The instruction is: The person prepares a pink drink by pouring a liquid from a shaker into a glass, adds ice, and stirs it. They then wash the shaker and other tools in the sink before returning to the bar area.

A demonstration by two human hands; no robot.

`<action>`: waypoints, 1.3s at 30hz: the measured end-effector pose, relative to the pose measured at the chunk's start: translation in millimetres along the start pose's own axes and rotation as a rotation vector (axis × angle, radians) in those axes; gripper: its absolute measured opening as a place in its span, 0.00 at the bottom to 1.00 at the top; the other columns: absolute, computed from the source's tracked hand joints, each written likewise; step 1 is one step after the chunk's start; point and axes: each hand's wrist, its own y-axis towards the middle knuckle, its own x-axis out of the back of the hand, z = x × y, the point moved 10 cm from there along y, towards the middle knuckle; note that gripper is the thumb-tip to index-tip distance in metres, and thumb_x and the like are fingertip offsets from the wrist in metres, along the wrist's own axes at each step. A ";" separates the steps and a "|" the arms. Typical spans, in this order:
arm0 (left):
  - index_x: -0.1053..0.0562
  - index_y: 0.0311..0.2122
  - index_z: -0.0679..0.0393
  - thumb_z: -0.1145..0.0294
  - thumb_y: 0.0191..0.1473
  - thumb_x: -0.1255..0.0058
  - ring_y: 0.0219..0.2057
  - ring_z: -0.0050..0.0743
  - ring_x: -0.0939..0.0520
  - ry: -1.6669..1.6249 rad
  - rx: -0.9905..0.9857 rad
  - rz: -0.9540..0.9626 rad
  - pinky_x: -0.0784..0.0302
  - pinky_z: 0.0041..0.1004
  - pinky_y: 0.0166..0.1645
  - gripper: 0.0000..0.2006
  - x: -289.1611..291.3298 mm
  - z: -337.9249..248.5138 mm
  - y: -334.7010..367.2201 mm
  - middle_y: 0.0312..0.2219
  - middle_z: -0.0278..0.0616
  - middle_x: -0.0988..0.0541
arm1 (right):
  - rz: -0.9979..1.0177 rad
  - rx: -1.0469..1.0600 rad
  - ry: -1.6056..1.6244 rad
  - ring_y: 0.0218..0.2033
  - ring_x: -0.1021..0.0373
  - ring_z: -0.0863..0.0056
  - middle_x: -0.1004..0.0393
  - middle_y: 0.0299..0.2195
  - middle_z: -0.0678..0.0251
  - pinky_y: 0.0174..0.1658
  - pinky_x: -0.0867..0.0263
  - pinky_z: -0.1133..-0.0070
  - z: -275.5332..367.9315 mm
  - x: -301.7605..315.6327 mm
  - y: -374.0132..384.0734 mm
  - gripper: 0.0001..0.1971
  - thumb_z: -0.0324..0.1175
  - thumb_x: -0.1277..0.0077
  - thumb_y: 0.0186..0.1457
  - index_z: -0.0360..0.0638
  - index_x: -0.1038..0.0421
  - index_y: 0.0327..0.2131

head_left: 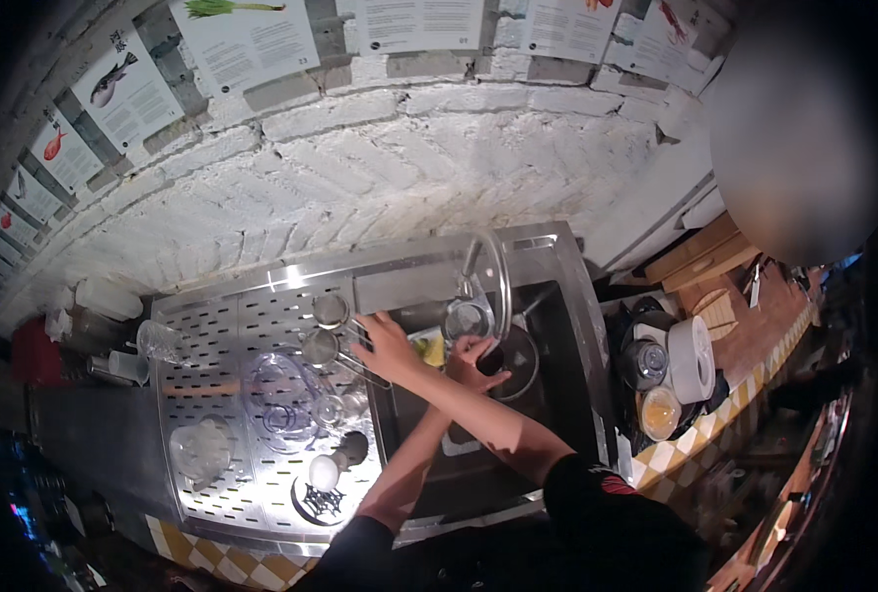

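Note:
My forearms cross over the dark sink basin [548,414], the right one on top. My right hand [388,347] reaches to the sink's left edge, fingers spread beside two round, metal-looking vessels [323,347] and thin wire rods. My left hand [474,367] is lower in the basin, fingers and thumb curved around a dark round shape I cannot make out. A clear glass vessel [469,321] sits just above it, by the curved tap [503,286]. To its right is a round see-through vessel [518,365]. A yellow-green sponge-like item [429,349] shows between my hands.
Left of the basin, the slotted drainboard [207,345] bears a clear purplish bowl [281,400], a clear plastic container [200,449] and a white egg-shaped object [324,474]. Beyond the right rim stand a white round container [691,355] and a tub of orange contents [660,409]. A brick wall [409,178] rises behind.

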 end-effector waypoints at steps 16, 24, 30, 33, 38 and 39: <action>0.45 0.64 0.60 0.57 0.37 0.29 0.59 0.51 0.32 -0.252 -0.182 0.064 0.37 0.43 0.62 0.51 32.1 -39.3 32.2 0.58 0.53 0.36 | 0.120 -0.242 0.128 0.58 0.36 0.50 0.33 0.55 0.47 0.61 0.40 0.65 -161.7 157.1 -107.7 0.56 0.40 0.25 0.30 0.41 0.49 0.62; 0.41 0.65 0.50 0.62 0.65 0.64 0.66 0.16 0.43 1.481 -0.082 0.329 0.60 0.45 0.71 0.24 72.1 138.3 17.5 0.71 0.26 0.64 | -0.153 -0.353 0.016 0.47 0.27 0.60 0.24 0.44 0.55 0.52 0.33 0.68 -162.6 171.7 -127.7 0.46 0.41 0.25 0.31 0.40 0.39 0.54; 0.36 0.63 0.48 0.64 0.65 0.62 0.62 0.16 0.37 1.243 -0.169 0.431 0.53 0.48 0.70 0.21 81.4 128.9 19.9 0.71 0.21 0.65 | -0.155 -0.400 0.204 0.42 0.24 0.68 0.23 0.40 0.57 0.48 0.29 0.72 -169.0 169.5 -159.2 0.44 0.36 0.25 0.32 0.38 0.39 0.53; 0.32 0.54 0.56 0.70 0.56 0.55 0.56 0.40 0.30 1.048 -0.217 0.184 0.35 0.46 0.60 0.19 118.2 113.2 36.1 0.60 0.45 0.42 | -0.152 -0.405 0.193 0.44 0.24 0.65 0.23 0.41 0.55 0.49 0.30 0.71 -163.2 171.2 -159.7 0.44 0.35 0.25 0.32 0.38 0.39 0.54; 0.27 0.44 0.59 0.80 0.44 0.49 0.49 0.57 0.27 0.711 0.064 -0.140 0.28 0.43 0.55 0.18 176.1 127.1 55.8 0.51 0.56 0.33 | -0.032 -0.349 -0.022 0.47 0.28 0.54 0.28 0.45 0.48 0.51 0.31 0.66 -139.3 173.0 -134.5 0.47 0.37 0.27 0.31 0.38 0.41 0.57; 0.26 0.38 0.59 0.78 0.38 0.45 0.46 0.58 0.26 0.552 0.129 -0.250 0.28 0.43 0.54 0.16 185.5 131.9 55.8 0.48 0.57 0.31 | 0.041 -0.344 -0.110 0.47 0.29 0.51 0.29 0.45 0.47 0.51 0.32 0.64 -137.8 169.3 -128.3 0.48 0.38 0.28 0.31 0.38 0.41 0.58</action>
